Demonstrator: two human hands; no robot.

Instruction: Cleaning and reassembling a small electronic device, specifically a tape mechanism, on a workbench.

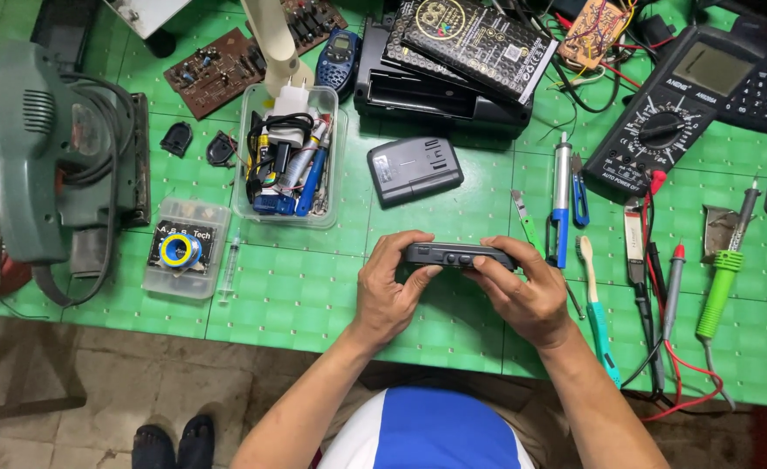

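- Head view: the left hand (388,291) and the right hand (522,291) together grasp a small dark handheld device (459,255) at lower centre of the frame, thumbs on its near edge, fingers curled over the far side.
- The device is held on edge just above the green table (296,295).
- Just above it lies a dark grey battery pack (414,169).
- To the right lie a blue solder sucker (560,198), a toothbrush (595,304) and a green-handled soldering iron (724,276).
- At the upper right sits a multimeter (670,108).
- Left of centre stands a clear plastic tub (289,156) of parts.
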